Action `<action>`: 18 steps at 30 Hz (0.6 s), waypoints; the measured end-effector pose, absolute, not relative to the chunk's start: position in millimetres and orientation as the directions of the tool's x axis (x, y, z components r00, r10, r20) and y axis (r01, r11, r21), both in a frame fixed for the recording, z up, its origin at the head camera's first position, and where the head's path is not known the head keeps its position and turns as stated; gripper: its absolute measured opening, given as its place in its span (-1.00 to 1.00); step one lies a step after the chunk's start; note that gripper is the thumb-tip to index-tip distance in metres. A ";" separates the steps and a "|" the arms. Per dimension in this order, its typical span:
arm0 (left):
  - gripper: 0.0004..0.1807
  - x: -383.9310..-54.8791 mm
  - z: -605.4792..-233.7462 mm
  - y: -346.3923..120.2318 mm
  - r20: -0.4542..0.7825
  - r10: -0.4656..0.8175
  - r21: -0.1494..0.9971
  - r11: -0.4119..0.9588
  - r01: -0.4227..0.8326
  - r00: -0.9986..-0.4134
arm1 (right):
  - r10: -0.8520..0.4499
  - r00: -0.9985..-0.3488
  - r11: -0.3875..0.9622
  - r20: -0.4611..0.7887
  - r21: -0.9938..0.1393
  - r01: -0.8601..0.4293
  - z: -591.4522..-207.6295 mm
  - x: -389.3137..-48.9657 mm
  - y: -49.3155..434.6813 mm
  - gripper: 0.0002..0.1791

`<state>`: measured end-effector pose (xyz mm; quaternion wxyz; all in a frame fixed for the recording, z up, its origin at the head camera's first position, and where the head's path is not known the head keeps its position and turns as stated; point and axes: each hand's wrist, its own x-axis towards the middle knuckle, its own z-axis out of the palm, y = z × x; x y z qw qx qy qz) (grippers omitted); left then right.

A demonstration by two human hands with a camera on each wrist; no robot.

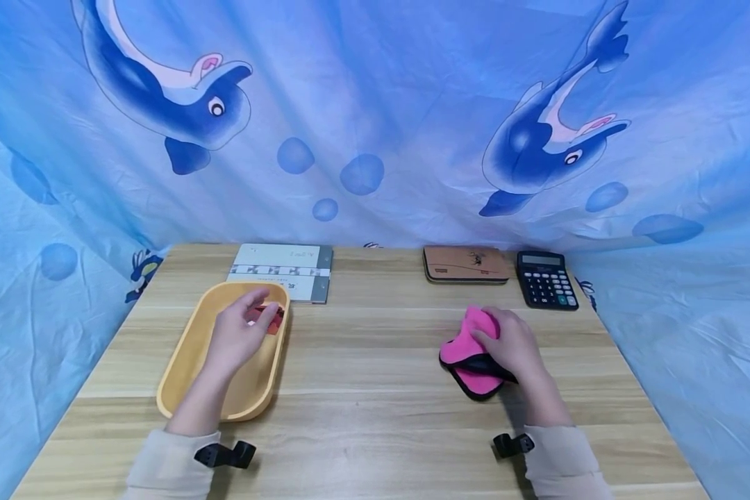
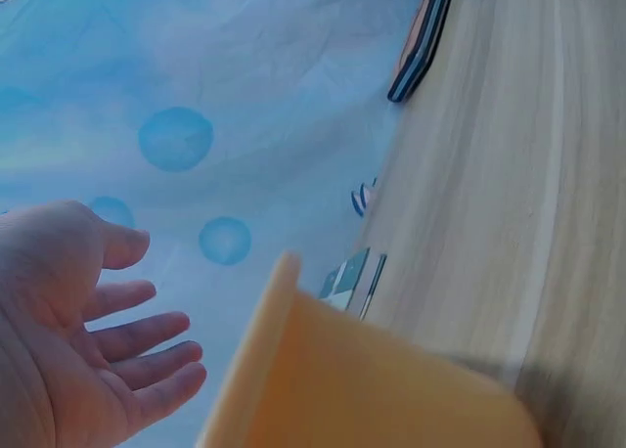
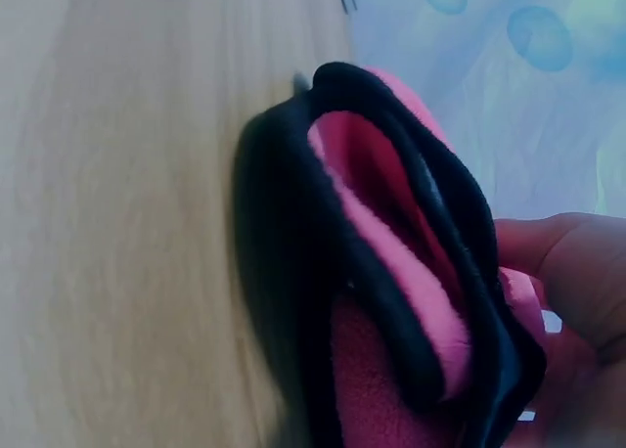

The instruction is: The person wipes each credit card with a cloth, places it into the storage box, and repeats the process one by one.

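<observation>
My left hand (image 1: 236, 335) hovers over a yellow oval tray (image 1: 178, 371) on the left of the table. Its fingers are spread and loosely bent, with nothing between them in the left wrist view. Inside the tray's far end lies a small red item (image 1: 276, 322), partly covered by the hand, so its kind cannot be told. On the right, my right hand (image 1: 516, 345) grips a folded pink cloth with black edging (image 1: 465, 349), thumb on the near side. The right wrist view shows the folds of the pink cloth (image 3: 391, 262) opening toward the camera.
A pale book (image 1: 281, 260) lies behind the tray. Toward the back right are a brown case (image 1: 465, 264) and a black calculator (image 1: 546, 281). A blue curtain with dolphins (image 1: 362, 90) hangs behind the wooden table (image 1: 362, 417).
</observation>
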<state>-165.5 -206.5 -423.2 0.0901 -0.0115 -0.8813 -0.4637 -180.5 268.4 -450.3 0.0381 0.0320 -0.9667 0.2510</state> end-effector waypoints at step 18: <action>-0.54 -165.7 -428.5 -187.3 0.357 0.032 0.694 0.660 0.289 -0.933 | -0.045 -0.996 0.899 0.075 -0.431 -0.073 -453.4 -182.0 277.1 -0.18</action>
